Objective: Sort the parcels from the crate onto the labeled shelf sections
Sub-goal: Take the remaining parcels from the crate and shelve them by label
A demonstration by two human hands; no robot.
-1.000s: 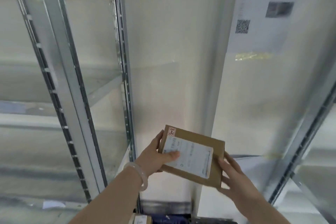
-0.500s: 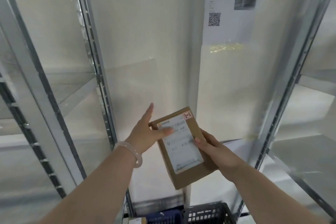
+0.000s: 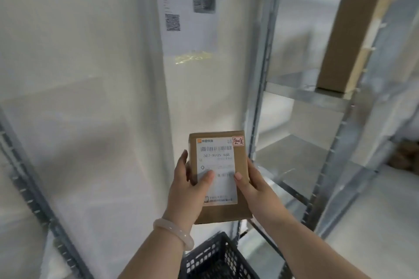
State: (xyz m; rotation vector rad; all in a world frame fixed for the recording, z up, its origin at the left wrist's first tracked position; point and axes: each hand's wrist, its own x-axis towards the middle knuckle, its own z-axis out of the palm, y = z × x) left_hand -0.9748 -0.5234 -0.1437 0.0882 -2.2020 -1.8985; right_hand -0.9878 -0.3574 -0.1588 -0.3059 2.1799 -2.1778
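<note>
Sorting appears only partly done: one box (image 3: 347,45) stands on the upper shelf (image 3: 294,94) at right, while the left hand (image 3: 188,190) and right hand (image 3: 254,188) both grip a labelled parcel (image 3: 217,158), upright above the crate (image 3: 217,258), not yet shelved.

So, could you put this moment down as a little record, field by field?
Held item: brown parcel, upright, label facing the camera
Tag: red-edged sticker at its top right corner
Left hand: grips parcel's left edge, thumb on label
Right hand: grips right edge, thumb on label
Below: dark crate
Right shelf: one cardboard box standing
</note>
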